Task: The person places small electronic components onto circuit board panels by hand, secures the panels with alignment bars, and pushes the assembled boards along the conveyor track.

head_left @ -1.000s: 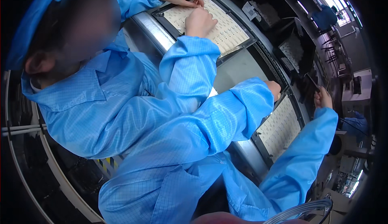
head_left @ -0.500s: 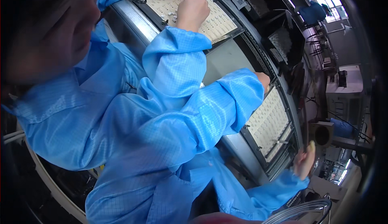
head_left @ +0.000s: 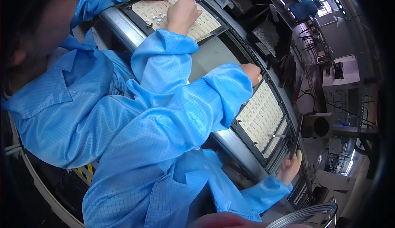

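Observation:
My left hand (head_left: 251,72) is at the upper end of the nearer framed panel (head_left: 263,115), a cream sheet with rows of small marks. Its fingers curl down, one with a yellowish tip, and what they hold is hidden. Past the panel's lower end, my right hand (head_left: 290,167) is raised over the machine's far edge. A dark thin bar (head_left: 298,132) runs up from between its fingers; its kind does not show. Another person's two hands (head_left: 183,14) work over a second cream panel (head_left: 205,24), where small white pieces (head_left: 158,19) lie in a loose cluster.
The other person's blue sleeve (head_left: 164,59) comes close beside my left arm. A grey plate (head_left: 214,53) lies between the two panels. Black bins (head_left: 265,34) with pale contents stand behind the rail. Coiled clear tubing (head_left: 304,217) is at the lower right.
The whole view has shifted, so the machine sits further up and left. My right hand has come nearer the panel's lower end, and the dark bar now shows at its fingers.

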Demonstrator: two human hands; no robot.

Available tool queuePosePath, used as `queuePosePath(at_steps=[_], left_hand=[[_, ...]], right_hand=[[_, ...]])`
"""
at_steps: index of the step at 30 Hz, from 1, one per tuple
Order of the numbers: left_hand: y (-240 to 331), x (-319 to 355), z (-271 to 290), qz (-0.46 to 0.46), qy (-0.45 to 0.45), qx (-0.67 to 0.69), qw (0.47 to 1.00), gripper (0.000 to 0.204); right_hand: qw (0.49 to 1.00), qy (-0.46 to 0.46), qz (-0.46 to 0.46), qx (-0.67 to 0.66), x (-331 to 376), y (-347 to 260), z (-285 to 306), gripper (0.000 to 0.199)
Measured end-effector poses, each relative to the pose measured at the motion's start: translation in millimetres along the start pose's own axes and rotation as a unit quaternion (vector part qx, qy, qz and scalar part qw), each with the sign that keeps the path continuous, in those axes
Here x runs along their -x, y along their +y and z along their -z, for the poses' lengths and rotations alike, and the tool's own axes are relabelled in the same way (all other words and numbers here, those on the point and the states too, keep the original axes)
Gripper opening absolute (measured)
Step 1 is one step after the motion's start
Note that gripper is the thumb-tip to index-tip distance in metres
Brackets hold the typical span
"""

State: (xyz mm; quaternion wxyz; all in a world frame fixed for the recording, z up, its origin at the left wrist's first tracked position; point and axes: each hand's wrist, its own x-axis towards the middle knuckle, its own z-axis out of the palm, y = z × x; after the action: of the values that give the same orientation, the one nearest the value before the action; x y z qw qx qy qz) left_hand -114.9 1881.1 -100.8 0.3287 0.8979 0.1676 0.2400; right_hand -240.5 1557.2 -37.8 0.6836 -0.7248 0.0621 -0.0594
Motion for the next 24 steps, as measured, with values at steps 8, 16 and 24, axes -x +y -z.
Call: queuePosePath(at_steps=[8,16,24], left_hand=[[6,9,-14,0.133,-0.396,0.643,0.642,0.045],[0,8,-14,0.094,-0.352,0.547,0.754,0.021],[12,23,-16,0.05,-0.363,0.561,0.742,0.022]], right_hand=[[0.983,-0.098,0.153,0.029,-3,44,-151,0.034],[0.967,-0.217,0.109,0.081,-11,47,-176,0.028],[0.956,-0.243,0.102,0.128,-36,39,-158,0.037]])
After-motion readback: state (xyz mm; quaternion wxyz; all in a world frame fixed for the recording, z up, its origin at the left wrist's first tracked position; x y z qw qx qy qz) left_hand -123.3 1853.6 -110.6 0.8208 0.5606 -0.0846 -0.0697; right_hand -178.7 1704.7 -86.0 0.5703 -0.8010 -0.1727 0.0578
